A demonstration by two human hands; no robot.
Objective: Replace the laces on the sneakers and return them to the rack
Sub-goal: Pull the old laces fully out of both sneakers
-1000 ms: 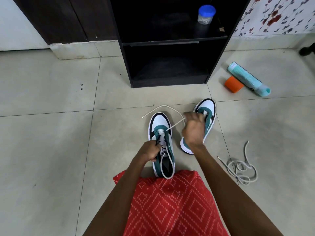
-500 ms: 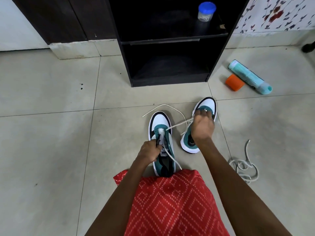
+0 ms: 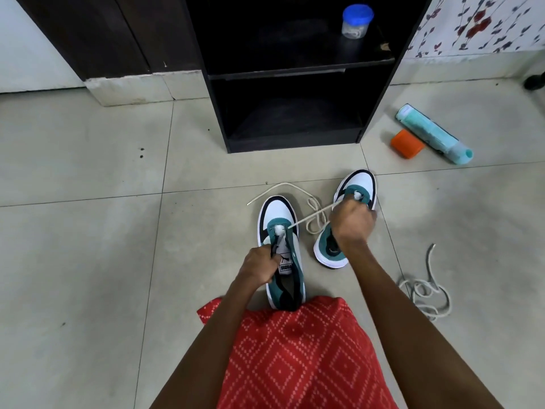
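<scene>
Two white, teal and black sneakers stand on the tiled floor in front of a black rack (image 3: 218, 113). My left hand (image 3: 259, 265) grips the tongue side of the near sneaker (image 3: 278, 214). A cream lace (image 3: 306, 221) runs taut from that sneaker's front eyelets up to my right hand (image 3: 352, 224), which grips it over the second sneaker (image 3: 358, 184). The lace's other end lies slack on the floor beyond the toe. The second sneaker's middle is hidden by my right hand.
A loose grey lace (image 3: 424, 290) lies coiled on the floor at the right. A teal bottle (image 3: 433, 132) and an orange cap (image 3: 407, 143) lie right of the rack. A blue-lidded jar (image 3: 356, 22) stands on the rack's shelf. My red patterned garment (image 3: 300, 355) covers the foreground.
My right hand has moved right and away, pulling the lace further through the near sneaker's eyelets. My left hand has stayed on that sneaker.
</scene>
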